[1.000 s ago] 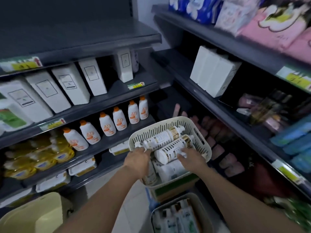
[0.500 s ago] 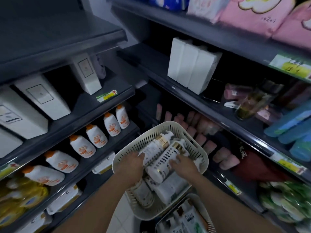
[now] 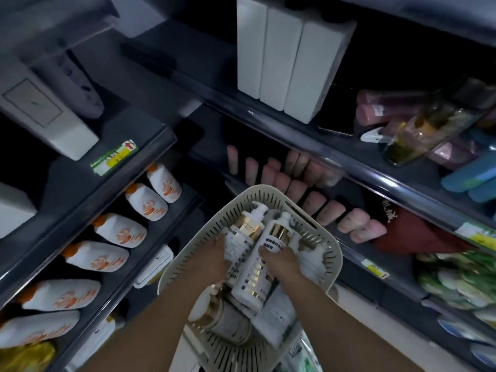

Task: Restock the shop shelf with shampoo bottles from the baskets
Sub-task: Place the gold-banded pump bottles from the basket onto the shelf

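A cream perforated basket (image 3: 331,253) sits low in the aisle corner, filled with several white-and-gold shampoo bottles. My left hand (image 3: 214,257) grips one bottle (image 3: 243,232) lying on the left of the pile. My right hand (image 3: 281,263) grips a second bottle (image 3: 259,275) beside it, its pump pointing away from me. More bottles (image 3: 228,322) lie underneath, partly hidden by my forearms.
Dark shelves (image 3: 112,183) meet in a corner. White bottles with orange caps (image 3: 118,232) line the left shelf. Three white boxes (image 3: 284,63) stand on the right upper shelf. Pink tubes (image 3: 330,213) fill the shelf right behind the basket. Another basket's contents (image 3: 300,358) show below.
The view has moved closer and tilted down toward the basket. Both hands stay on the same two bottles, which have turned more upright, pumps pointing away.
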